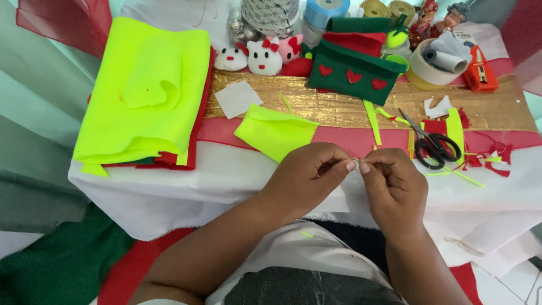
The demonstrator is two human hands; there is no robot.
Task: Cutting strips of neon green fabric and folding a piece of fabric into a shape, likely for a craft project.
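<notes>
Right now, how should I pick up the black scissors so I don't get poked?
Take the scissors by the two black handle loops, which lie nearest you. The blades point away toward the gold strip, so coming from the near side probably keeps fingers clear of the tips.

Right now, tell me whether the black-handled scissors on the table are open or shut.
Shut. The black-handled scissors lie flat on the red cloth strip, blades together pointing up-left, right of the right hand.

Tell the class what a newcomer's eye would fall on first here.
The folded neon-yellow felt at the table's left stands out first. Next come the left hand and right hand, fingertips pinched together at the near edge. Black scissors lie to the right, and a green pouch with red hearts sits behind.
</notes>
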